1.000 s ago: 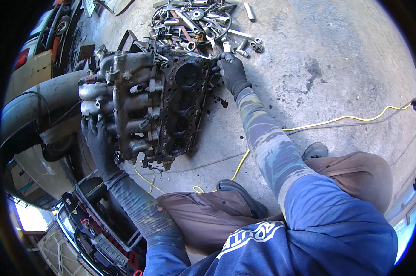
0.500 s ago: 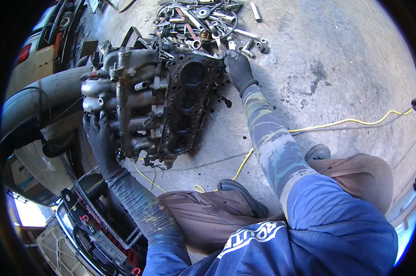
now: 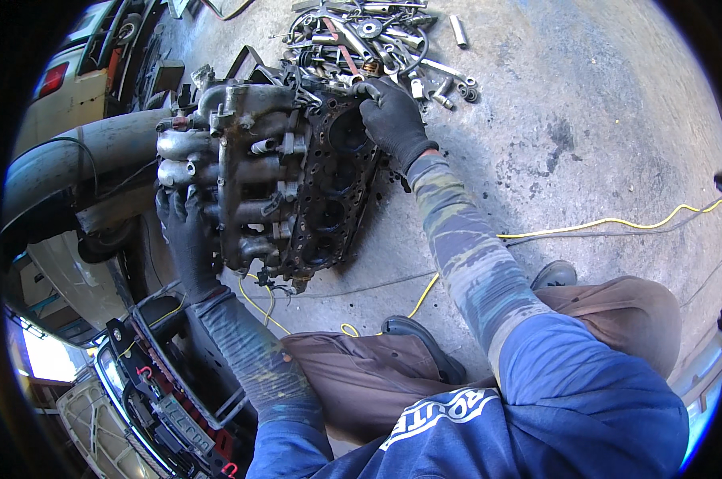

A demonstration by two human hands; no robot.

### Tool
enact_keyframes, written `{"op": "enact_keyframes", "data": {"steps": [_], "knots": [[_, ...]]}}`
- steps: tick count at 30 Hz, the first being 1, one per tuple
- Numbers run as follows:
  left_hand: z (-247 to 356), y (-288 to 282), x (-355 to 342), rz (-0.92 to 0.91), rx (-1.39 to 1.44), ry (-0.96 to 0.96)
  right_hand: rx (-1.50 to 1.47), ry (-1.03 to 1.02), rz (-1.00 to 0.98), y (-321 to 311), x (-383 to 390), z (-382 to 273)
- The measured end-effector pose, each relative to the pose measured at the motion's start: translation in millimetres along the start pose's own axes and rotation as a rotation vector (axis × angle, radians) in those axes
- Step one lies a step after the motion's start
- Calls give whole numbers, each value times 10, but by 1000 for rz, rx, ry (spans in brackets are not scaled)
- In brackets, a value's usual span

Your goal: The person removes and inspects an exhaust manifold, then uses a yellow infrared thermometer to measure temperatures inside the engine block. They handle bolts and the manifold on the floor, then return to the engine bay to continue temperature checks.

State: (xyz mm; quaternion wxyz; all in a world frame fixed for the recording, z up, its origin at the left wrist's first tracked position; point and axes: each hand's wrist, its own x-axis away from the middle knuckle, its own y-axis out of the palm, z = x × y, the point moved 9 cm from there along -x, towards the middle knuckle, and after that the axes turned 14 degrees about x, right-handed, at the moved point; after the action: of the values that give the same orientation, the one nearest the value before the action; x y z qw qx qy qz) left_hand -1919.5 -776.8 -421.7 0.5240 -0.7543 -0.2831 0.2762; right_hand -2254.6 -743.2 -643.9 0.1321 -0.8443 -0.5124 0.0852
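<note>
An engine cylinder head (image 3: 333,211), dark with round chambers and bolt holes, lies tilted with its metal intake manifold (image 3: 235,168) on the left side. My gloved left hand (image 3: 187,235) grips the manifold's left runners with curved fingers. At the head's upper end, my gloved right hand (image 3: 397,124) has its fingers bent over the corner beside the top chamber; what lies within them is hidden. Just beyond, a heap of wrenches, sockets and metal parts (image 3: 361,36) lies on the stained concrete.
A large grey pipe (image 3: 65,168) and vehicles (image 3: 57,96) crowd the left. A yellow cord (image 3: 616,221) crosses the floor (image 3: 584,120) on the right. A loose metal cylinder (image 3: 458,32) lies beside the heap. My legs and boots (image 3: 417,347) are below.
My right hand has shifted left and up, onto the head's upper corner. The head, manifold and my left hand appear slightly further right in the picture, as does the parts heap.
</note>
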Motion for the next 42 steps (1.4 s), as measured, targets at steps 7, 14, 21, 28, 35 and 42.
{"op": "enact_keyframes", "data": {"steps": [7, 14, 21, 28, 35, 42], "knots": [[-21, 32, 2, 6, -14, 22, 138, -47, -19, -42, -55, -88], [-27, 33, 5, -8, -13, 31, 123, -28, -122, 21, -178, -10], [43, 23, -48, -29, -7, 2, 149, -62, -231, 25, -300, 162], [140, -36, -50, -41, -39, -22, 226, -99, -326, 74, -298, 206], [252, -128, -97, -54, -6, -33, 151, -39, -365, 68, -287, 247], [272, -131, -128, -18, 19, -67, 389, -693, -55, 2, -300, 52]]}}
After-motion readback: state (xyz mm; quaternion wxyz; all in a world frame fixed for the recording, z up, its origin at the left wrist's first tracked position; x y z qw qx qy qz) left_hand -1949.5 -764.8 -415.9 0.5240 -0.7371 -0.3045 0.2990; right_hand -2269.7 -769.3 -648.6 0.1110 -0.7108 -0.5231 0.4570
